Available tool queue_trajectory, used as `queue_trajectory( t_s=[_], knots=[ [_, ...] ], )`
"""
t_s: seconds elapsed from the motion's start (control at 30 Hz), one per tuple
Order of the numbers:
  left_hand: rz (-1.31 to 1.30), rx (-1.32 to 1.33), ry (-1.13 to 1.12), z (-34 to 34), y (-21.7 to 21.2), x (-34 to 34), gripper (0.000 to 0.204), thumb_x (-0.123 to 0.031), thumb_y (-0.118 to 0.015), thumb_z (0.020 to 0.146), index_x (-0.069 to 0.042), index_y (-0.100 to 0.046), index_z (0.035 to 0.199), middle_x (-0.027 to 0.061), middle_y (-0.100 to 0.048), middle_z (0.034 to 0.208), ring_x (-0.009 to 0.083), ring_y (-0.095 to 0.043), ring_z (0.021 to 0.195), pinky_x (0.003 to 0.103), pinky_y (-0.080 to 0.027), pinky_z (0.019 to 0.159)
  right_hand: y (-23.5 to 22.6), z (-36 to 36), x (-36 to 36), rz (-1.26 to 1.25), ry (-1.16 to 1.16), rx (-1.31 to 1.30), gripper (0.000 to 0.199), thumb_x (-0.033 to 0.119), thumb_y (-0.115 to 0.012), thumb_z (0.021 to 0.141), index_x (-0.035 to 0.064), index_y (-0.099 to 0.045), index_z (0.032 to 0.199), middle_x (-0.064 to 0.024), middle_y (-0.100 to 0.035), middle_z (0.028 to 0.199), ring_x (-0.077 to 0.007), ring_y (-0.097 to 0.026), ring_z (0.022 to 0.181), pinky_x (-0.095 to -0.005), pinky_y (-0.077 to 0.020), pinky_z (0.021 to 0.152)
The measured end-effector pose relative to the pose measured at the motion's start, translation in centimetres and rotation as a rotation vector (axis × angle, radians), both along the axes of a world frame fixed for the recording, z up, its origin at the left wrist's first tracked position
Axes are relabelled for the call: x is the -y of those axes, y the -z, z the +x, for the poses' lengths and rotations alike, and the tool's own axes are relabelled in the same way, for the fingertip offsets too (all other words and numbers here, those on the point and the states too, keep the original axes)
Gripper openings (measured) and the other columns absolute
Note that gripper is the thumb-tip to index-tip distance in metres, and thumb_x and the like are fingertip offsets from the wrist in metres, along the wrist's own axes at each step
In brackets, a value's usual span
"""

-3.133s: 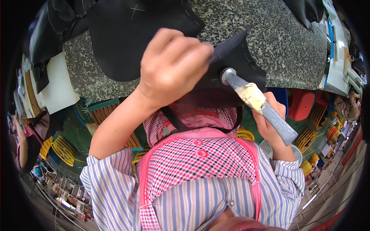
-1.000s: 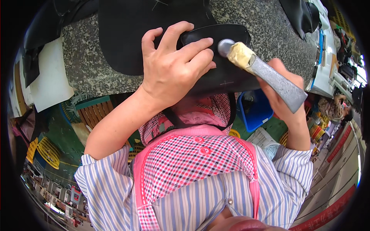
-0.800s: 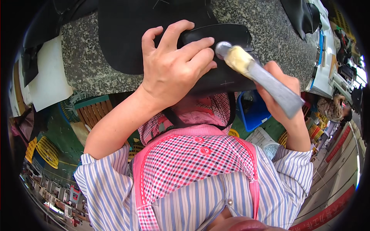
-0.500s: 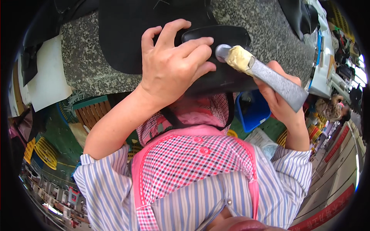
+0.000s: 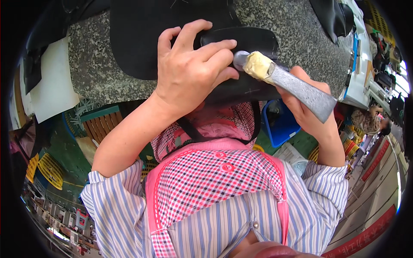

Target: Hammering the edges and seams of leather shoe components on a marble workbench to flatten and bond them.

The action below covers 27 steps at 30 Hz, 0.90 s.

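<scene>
- Surface (image 5: pixel 297 30): speckled grey stone; I see it running beneath both black layers.
- Large black sheet (image 5: pixel 133 47): flat on the surface, rounded at its near left corner.
- Blue bin (image 5: pixel 279 131): below the surface's front edge, right of centre.
- Smaller black piece (image 5: pixel 247 88): at the front of the surface, pale cross near its edge.
- Hammer (image 5: pixel 297 88): yellow-wrapped at the middle, round end over the smaller black piece, tapered end pointing right; from here I cannot tell whether the round end touches.
- Right hand (image 5: pixel 305 105): grip closed round the hammer, whose handle is hidden behind the metal head.
- Left hand (image 5: pixel 189 64): grip spread, fingers fanned, thumb and nearest fingertips just beside the hammer's round end.
</scene>
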<state>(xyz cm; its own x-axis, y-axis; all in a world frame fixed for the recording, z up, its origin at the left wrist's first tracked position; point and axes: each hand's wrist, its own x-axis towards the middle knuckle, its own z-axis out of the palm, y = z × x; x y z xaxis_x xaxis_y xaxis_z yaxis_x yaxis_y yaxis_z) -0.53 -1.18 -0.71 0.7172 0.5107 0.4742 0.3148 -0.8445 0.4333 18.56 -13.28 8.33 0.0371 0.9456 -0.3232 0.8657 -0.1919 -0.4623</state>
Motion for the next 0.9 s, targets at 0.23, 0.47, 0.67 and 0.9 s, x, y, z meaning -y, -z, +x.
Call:
queue_trajectory(
  t_s=[0.23, 0.47, 0.67, 0.9],
  knots=[
    [0.014, -0.014, 0.005, 0.2, -0.2, -0.2, 0.028, -0.036, -0.073, 0.059, -0.014, -0.058, 0.067, -0.0108, -0.066, 0.094, 0.0211, -0.053, 0.103, 0.035, -0.032, 0.082, 0.1, 0.2, 0.4, 0.088, -0.107, 0.101, 0.010, 0.008, -0.060, 0.083, 0.0003, -0.057, 0.089, -0.0102, -0.058, 0.069, -0.0155, -0.059, 0.059, -0.0285, -0.0440, 0.053],
    [0.025, -0.026, 0.022, -0.2, -0.2, -0.3, 0.033, -0.041, -0.072, 0.058, -0.013, -0.058, 0.067, -0.0118, -0.065, 0.098, 0.0213, -0.052, 0.104, 0.035, -0.032, 0.083, -1.1, 0.7, 1.1, 0.252, 0.231, -0.044, 0.017, 0.007, -0.060, 0.083, -0.0014, -0.059, 0.098, -0.0057, -0.063, 0.080, -0.0146, -0.061, 0.073, -0.0268, -0.0460, 0.065],
    [0.031, -0.075, 0.036, -0.5, -0.5, -0.1, 0.036, -0.044, -0.071, 0.058, -0.012, -0.060, 0.069, -0.0108, -0.064, 0.101, 0.0219, -0.052, 0.104, 0.035, -0.033, 0.086, -0.8, 2.0, 0.4, 0.216, 0.038, 0.087, 0.022, 0.009, -0.063, 0.076, 0.0036, -0.058, 0.097, -0.0148, -0.061, 0.076, -0.0280, -0.061, 0.066, -0.0308, -0.0470, 0.059],
    [0.045, -0.070, 0.030, -0.3, -0.4, 0.2, 0.035, -0.043, -0.071, 0.058, -0.012, -0.060, 0.069, -0.0106, -0.064, 0.101, 0.0217, -0.052, 0.104, 0.035, -0.034, 0.084, -0.3, 0.9, 0.0, 0.001, -0.030, 0.059, 0.024, 0.005, -0.064, 0.073, 0.0023, -0.059, 0.096, -0.0147, -0.060, 0.075, -0.0322, -0.059, 0.060, -0.0349, -0.0467, 0.054]
  ],
)
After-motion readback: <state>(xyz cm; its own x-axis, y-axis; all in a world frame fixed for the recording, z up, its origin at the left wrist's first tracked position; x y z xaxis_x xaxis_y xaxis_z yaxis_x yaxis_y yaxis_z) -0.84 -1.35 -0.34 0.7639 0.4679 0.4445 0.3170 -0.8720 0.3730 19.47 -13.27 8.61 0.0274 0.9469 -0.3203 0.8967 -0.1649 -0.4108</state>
